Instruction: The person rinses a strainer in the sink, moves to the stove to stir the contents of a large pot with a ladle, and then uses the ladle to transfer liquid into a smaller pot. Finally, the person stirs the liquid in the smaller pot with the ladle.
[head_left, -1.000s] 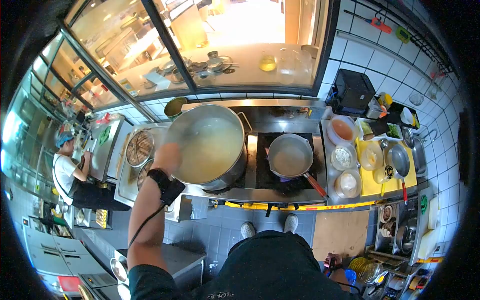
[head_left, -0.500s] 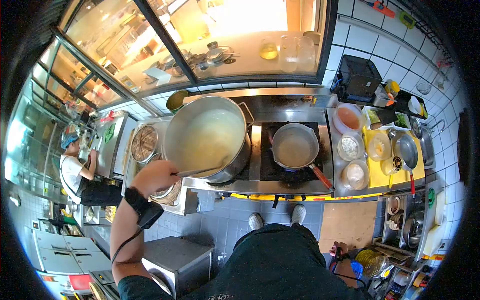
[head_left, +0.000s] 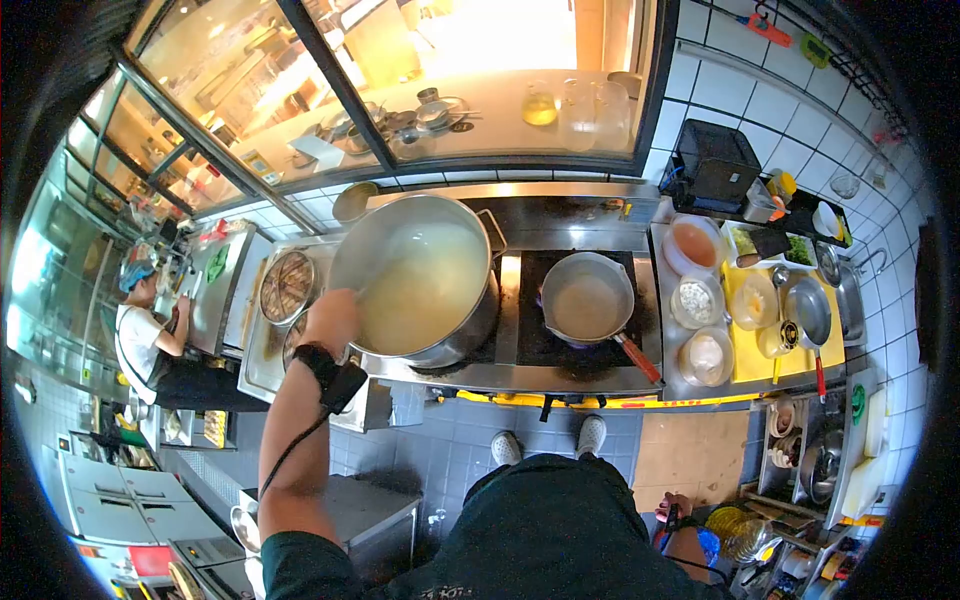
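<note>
My left hand (head_left: 332,320) is at the lower left rim of a large steel pot (head_left: 480,330) of cloudy, pale yellow liquid. Its fingers look closed, but what they hold is hidden. Right of the pot, a smaller pan (head_left: 590,297) with cloudy liquid and a red-brown handle sits on a burner. My right hand (head_left: 674,504) hangs low at my side, fingers loosely curled and apart, with nothing visible in it.
At the left, a co-worker (head_left: 145,335) stands beside a steel counter (head_left: 222,290). Round baskets (head_left: 287,287) lie left of the pot. Tubs (head_left: 697,300), a yellow board (head_left: 790,360) and a grey pan (head_left: 808,310) are at the right. A steel cabinet (head_left: 375,510) stands behind my left arm.
My left hand has moved slightly up and left beside the pot rim, and its forearm has swung right. The metal handle seen in it before no longer shows.
</note>
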